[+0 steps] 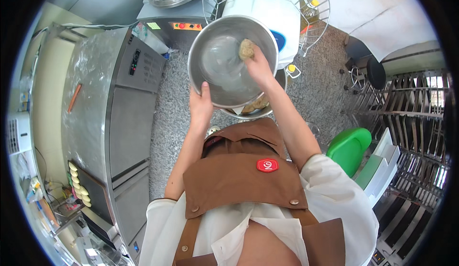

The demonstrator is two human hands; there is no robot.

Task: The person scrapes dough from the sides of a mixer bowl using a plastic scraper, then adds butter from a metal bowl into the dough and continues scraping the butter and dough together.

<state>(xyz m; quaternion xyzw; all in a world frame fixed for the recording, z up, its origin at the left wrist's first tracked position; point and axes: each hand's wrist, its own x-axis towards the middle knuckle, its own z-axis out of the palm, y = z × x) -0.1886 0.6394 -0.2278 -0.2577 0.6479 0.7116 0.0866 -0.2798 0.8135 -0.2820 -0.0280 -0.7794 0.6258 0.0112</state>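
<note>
A large round stainless steel mixing bowl [224,61] is tilted towards me, its inner wall smeared with a thin pale residue. My left hand [202,102] grips the near left rim, thumb over the edge. Inside the bowl, my right hand [256,63] holds a beige lump [246,49], which looks like dough or a sponge; I cannot tell which. The lump is close to the bowl's right inner wall. Below, partly hidden by the bowl, a second metal bowl [258,114] contains a tan mass [256,105] that looks like dough.
A white mixer with a wire guard [261,6] stands just beyond the bowl. On the left is a steel counter [93,68] with a rolling pin [74,98] and a tray of pale dough pieces [95,190]. A green chair [349,149] and metal racks [412,113] are at right.
</note>
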